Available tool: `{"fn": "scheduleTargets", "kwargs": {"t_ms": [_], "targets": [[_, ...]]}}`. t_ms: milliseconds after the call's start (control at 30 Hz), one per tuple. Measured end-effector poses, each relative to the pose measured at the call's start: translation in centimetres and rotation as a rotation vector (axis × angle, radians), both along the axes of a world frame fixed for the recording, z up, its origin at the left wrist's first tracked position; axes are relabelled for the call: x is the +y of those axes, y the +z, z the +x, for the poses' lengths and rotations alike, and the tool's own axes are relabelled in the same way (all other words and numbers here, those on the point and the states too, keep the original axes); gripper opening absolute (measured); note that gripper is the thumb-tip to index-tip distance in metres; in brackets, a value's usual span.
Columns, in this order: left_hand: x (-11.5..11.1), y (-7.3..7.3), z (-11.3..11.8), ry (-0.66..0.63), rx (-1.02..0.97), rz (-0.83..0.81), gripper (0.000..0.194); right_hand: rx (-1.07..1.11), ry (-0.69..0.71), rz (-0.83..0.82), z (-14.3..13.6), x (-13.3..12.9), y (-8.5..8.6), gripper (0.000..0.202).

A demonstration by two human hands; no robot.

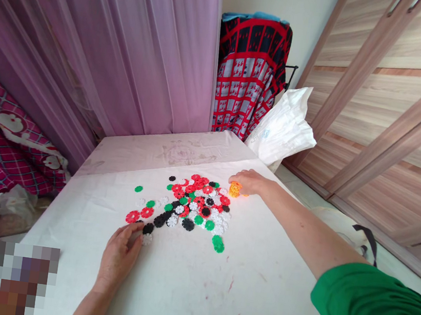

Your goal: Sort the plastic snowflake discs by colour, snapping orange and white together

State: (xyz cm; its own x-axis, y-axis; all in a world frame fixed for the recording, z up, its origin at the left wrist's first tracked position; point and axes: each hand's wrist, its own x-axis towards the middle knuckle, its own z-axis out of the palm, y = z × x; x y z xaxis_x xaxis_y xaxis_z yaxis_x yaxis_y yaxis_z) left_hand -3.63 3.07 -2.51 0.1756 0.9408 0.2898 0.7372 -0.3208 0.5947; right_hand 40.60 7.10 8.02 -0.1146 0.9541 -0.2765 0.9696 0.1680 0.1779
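A loose pile of flower-shaped plastic discs, red, green, black and white, lies on the table; a red disc (133,216) is at its left. My left hand (117,256) rests at the pile's near left edge, thumb and fingers apart, beside a black disc (148,228) and a white disc (147,239). At the pile's right, my right hand (250,181) curls round a small stack of orange discs (234,189). Its fingertips are partly hidden behind the stack. A bit of orange also shows under that hand. Nearer to me lie green discs (218,244), overlapping, apart from the pile.
The pale cloth-covered table (255,287) stands against a purple curtain (161,58). A white bag (286,126) leans at its far right corner, near a red patterned cloth (244,74). Wooden wardrobe doors (387,108) stand at right. A plastic bag (13,209) is at left.
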Motion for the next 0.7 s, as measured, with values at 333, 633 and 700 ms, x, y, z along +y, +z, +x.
{"fn": "scheduleTargets", "kwargs": {"t_ms": [333, 633, 700], "targets": [[-0.03, 0.12, 0.07, -0.006, 0.005, -0.002, 0.038, 0.010, 0.048, 0.045, 0.14, -0.35, -0.43, 0.043], [-0.05, 0.17, 0.02, -0.010, 0.024, -0.007, 0.038, 0.036, 0.008, 0.038, 0.02, -0.17, -0.21, 0.053], [-0.08, 0.24, 0.05, -0.009, 0.026, -0.010, 0.038, 0.027, 0.001, 0.031, -0.05, -0.25, -0.13, 0.051]]}}
